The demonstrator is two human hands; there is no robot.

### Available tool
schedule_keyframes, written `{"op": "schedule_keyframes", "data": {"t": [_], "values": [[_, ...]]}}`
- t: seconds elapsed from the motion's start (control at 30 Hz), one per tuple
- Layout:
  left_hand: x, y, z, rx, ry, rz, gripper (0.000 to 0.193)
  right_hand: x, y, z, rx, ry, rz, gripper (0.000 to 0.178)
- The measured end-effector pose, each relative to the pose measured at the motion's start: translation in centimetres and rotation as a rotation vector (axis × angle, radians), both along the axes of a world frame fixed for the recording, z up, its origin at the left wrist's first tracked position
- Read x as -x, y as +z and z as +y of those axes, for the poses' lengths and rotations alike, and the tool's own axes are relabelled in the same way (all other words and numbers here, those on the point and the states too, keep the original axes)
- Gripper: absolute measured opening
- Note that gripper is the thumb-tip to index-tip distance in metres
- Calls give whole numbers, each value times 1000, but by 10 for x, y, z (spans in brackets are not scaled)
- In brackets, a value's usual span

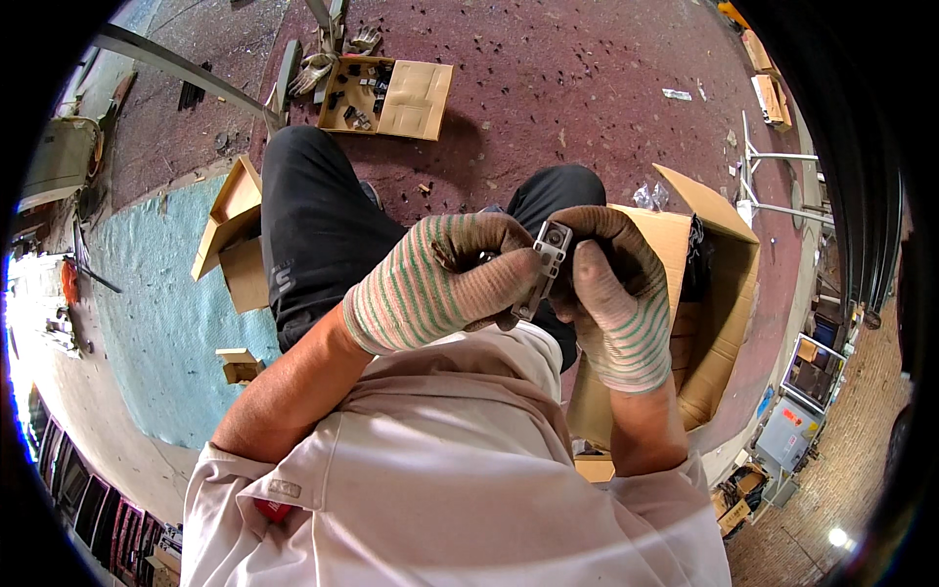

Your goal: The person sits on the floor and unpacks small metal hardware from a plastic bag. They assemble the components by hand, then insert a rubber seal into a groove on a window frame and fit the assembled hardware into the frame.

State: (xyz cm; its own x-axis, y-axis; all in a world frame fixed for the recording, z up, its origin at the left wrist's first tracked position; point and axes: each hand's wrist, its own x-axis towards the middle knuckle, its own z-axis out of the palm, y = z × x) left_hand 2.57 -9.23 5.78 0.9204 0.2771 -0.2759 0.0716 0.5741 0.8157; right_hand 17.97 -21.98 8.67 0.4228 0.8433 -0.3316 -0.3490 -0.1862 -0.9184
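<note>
Left hand [440, 284], in a knit glove of pale cloth with green stripes and soiled fingertips: fingers clamped on a small silver-grey metal part [552, 250], narrow, with a round element near its upper end. Part sat just right of frame centre, tilted, upper end leaning right. Right hand [623, 303], gloved alike: fingers curled close beside the part's upper end, forefinger seemingly against it; could not tell whether thumb and forefinger gripped anything.

Beneath the hands: pale shirt [440, 450] across lower centre; dark trousers [318, 220], knees bent, at centre left and centre.

Right of centre, next to the right hand: tall open brown cardboard box [738, 293], flap raised, black plastic [695, 259] inside. Clear crumpled plastic [649, 199] lay near its upper edge.

Upper left of centre: shallow cardboard box [416, 100] with lid folded open, small black and metallic pieces inside; grey work gloves [311, 74] just beside it. Centre left: open cardboard carton [227, 217], overlapped by the knee, and a small open cardboard box [238, 366] below, on blue-green floor covering [156, 323]. Upper centre: reddish floor [577, 127], strewn with dark bits.
</note>
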Motion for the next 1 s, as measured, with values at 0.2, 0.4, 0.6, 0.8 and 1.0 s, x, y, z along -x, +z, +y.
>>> {"op": "schedule_keyframes", "data": {"t": [0.2,0.4,0.6,0.8,1.0], "values": [[1,-7,-1,-23,27,5,27,-1,-4,3,33,49,-213,22],[-3,-11,-9,-60,102,26,28,4,-6,7,94,36,-255,17],[-1,-21,4,346,131,-55,46,7,-10,11,-77,-173,91,24],[-4,-35,6,899,278,-334,42,0,-8,7,-300,-154,245,29],[-11,-21,7,1055,354,-435,35,3,-6,7,-347,-121,397,34]]}}
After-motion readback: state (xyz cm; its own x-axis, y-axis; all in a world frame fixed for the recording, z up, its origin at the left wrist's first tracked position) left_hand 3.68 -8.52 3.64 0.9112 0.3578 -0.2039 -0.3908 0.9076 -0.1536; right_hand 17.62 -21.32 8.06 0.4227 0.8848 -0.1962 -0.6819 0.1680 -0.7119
